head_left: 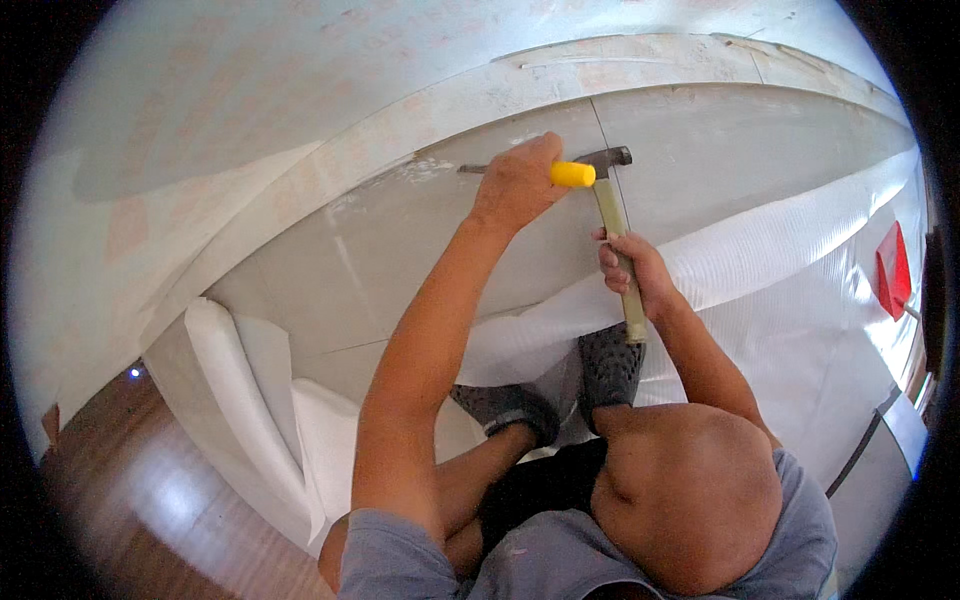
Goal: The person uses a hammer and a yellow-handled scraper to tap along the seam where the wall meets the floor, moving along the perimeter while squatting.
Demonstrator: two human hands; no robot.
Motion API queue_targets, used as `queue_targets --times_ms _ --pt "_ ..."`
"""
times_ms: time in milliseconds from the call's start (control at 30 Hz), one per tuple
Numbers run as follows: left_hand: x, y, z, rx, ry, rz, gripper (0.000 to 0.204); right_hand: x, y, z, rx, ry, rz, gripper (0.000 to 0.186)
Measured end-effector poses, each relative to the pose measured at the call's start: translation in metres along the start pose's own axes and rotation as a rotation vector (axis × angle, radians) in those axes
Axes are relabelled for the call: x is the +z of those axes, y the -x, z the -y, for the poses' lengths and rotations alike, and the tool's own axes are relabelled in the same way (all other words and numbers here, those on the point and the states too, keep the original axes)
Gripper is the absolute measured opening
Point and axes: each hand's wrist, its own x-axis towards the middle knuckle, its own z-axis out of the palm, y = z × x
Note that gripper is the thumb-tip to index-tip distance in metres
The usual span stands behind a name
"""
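Far left, glossy wood-look flooring (165, 490) is showing; next to it a folded white sheet (235, 385) is lying along a grey tile surface (330, 255). Over that tile, a yellow-handled tool (574, 175) is pointing its thin metal shaft left; can't tell whether the tip is touching. Left hand (517, 185) is clamping it, fingers wrapped round, yellow butt sticking out right. Likely light, stiff, plastic-handled; best hold is probably the handle, fingers below the butt. Dark perforated clogs (612, 368) are standing below.

Just right of the butt, a hammer (609, 205) is sitting with its dark metal head up; can't tell if head and butt are touching. Right hand (645, 272) is closing round the pale green handle mid-length. Probably head-heavy and rigid; gripping lower should give more swing, higher more control. Farther right, a shiny ribbed white sheet (775, 245) is spreading, likely soft and slippery, then a red object (893, 270), kind unclear.
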Motion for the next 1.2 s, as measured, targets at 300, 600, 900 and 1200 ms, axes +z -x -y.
queue_targets --times_ms 300,600,900,1200 --pt "0.005 -0.035 0.039 0.136 -0.154 -0.145 0.029 0.001 0.002 0.001 0.011 0.040 -0.037 0.027" --pt "0.013 -0.054 0.047 0.091 -0.286 0.017 0.028 -0.002 0.000 0.000 0.020 0.023 -0.040 0.029" --pt "0.028 -0.058 0.059 0.134 -0.317 0.086 0.022 0.017 0.005 0.006 0.010 0.144 -0.143 0.031" --pt "0.028 -0.052 0.056 0.073 -0.335 0.152 0.027 0.015 0.005 -0.010 -0.150 0.069 -0.261 0.033"
